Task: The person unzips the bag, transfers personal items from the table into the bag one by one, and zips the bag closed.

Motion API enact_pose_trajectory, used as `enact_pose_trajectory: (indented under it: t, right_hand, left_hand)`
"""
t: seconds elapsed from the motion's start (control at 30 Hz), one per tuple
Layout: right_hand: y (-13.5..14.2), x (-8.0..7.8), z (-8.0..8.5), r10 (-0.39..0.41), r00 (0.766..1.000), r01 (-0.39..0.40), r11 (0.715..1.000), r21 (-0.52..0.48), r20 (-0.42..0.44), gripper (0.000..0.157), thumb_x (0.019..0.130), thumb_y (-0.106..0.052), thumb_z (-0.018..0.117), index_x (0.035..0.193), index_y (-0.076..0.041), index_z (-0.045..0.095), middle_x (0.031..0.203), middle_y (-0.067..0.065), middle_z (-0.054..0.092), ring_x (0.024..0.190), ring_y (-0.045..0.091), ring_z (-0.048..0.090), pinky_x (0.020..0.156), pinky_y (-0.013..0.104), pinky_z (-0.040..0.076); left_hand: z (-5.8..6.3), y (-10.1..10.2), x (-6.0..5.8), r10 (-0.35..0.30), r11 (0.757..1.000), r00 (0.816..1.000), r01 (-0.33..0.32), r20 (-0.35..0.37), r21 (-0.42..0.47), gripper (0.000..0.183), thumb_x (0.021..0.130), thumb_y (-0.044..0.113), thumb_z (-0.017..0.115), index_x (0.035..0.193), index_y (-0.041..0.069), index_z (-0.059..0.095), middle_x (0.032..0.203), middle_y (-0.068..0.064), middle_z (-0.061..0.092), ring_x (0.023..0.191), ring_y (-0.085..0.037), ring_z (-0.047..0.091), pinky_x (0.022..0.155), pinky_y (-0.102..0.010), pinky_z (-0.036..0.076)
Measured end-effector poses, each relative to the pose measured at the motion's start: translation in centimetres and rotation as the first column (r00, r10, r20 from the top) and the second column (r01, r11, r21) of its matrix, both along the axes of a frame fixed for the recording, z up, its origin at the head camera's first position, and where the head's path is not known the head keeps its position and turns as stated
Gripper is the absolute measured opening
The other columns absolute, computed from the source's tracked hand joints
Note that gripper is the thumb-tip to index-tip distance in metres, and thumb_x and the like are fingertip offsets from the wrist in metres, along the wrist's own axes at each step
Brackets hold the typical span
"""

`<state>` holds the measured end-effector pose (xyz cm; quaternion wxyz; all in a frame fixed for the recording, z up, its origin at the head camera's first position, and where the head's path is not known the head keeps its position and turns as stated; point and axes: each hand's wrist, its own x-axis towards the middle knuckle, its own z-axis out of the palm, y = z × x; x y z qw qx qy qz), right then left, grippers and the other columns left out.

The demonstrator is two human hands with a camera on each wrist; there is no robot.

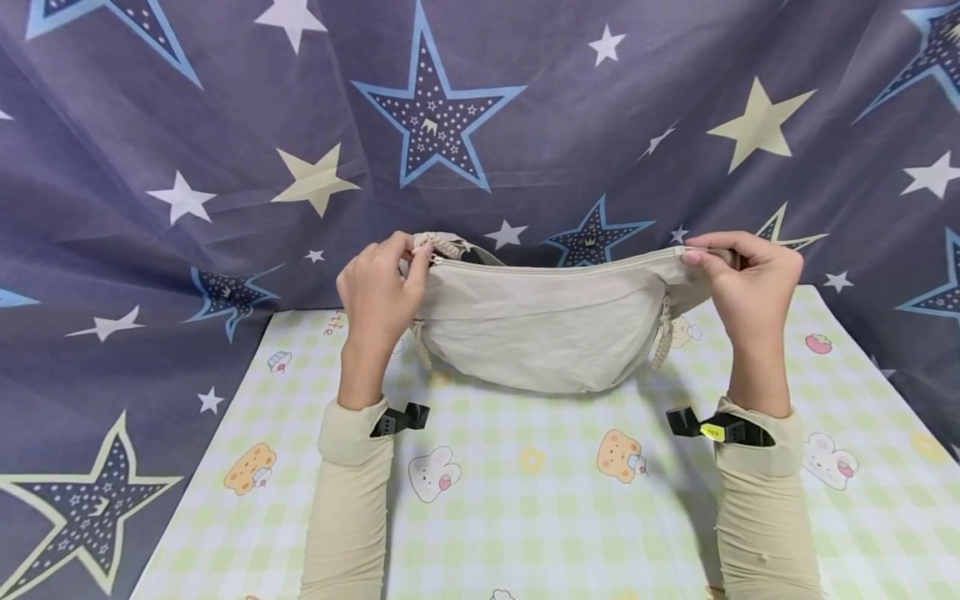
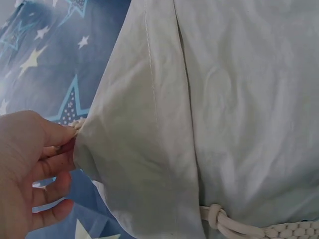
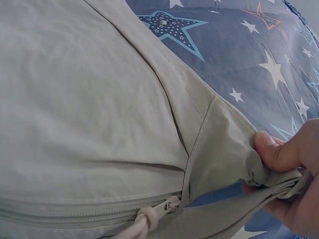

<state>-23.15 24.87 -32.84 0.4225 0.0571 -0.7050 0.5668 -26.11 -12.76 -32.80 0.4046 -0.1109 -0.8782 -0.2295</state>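
Observation:
A cream fabric waist bag (image 1: 540,333) hangs between both hands, its curved bottom just above or touching the table. Along its top edge runs a zipper (image 1: 570,268). My left hand (image 1: 382,287) pinches the top left corner, by a braided cord pull (image 1: 442,244). At the top right corner, my right hand (image 1: 750,279) pinches the bag's end between thumb and fingers. Another braided pull (image 1: 663,333) dangles on the front right. The right wrist view shows a front zipper (image 3: 89,216) and a strap (image 3: 249,206) passing by the right fingers.
The table (image 1: 480,517) has a green-and-white checked cloth printed with cartoon animals. Behind it hangs a dark blue curtain (image 1: 525,50) patterned with stars. A small black camera sits on each wrist, over cream sleeves (image 1: 348,508).

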Motion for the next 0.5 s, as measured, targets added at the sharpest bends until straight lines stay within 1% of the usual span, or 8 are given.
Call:
enact_pose_trajectory:
  t: [0.13, 0.27, 0.37, 0.5]
  right_hand:
    - [-0.01, 0.02, 0.00, 0.006, 1.000, -0.006, 1.000, 0.012, 0.000, 0.008, 0.077, 0.013, 0.080, 0.082, 0.016, 0.075, 0.057, -0.015, 0.062, 0.043, 0.003, 0.029, 0.047, 0.014, 0.024]
    - [0.10, 0.01, -0.05, 0.003, 1.000, -0.003, 1.000, 0.031, 0.001, 0.007, 0.077, 0.013, 0.080, 0.081, 0.015, 0.075, 0.057, -0.015, 0.061, 0.043, 0.003, 0.027, 0.047, 0.015, 0.024]
    - [0.24, 0.00, -0.06, 0.002, 1.000, -0.002, 0.999, 0.037, 0.006, 0.007, 0.077, 0.013, 0.080, 0.082, 0.015, 0.075, 0.057, -0.015, 0.061, 0.043, 0.004, 0.026, 0.047, 0.015, 0.023]
    - [0.39, 0.03, 0.03, 0.014, 1.000, -0.014, 0.999, 0.042, 0.010, 0.008, 0.077, 0.013, 0.081, 0.082, 0.016, 0.075, 0.056, -0.015, 0.061, 0.044, 0.004, 0.025, 0.048, 0.015, 0.023]
  left_hand:
    - [-0.51, -0.05, -0.25, 0.035, 0.999, 0.998, -0.034, -0.053, 0.035, 0.028, 0.100, 0.034, 0.065, 0.085, 0.011, 0.068, 0.068, -0.007, 0.066, 0.060, -0.027, 0.054, 0.054, -0.041, 0.040]
    - [-0.88, -0.04, -0.44, 0.071, 0.996, 0.994, -0.066, -0.087, 0.063, 0.029, 0.101, 0.034, 0.063, 0.087, 0.009, 0.068, 0.069, -0.008, 0.065, 0.063, -0.029, 0.056, 0.055, -0.044, 0.042]
    - [-0.97, 0.01, -0.58, 0.085, 0.993, 0.991, -0.075, -0.104, 0.091, 0.030, 0.102, 0.034, 0.062, 0.087, 0.008, 0.068, 0.069, -0.009, 0.065, 0.064, -0.029, 0.058, 0.055, -0.046, 0.043]
    - [-0.88, -0.12, -0.89, 0.105, 0.984, 0.985, -0.083, -0.134, 0.157, 0.032, 0.102, 0.033, 0.062, 0.087, 0.006, 0.069, 0.069, -0.012, 0.064, 0.066, -0.031, 0.060, 0.057, -0.048, 0.044]
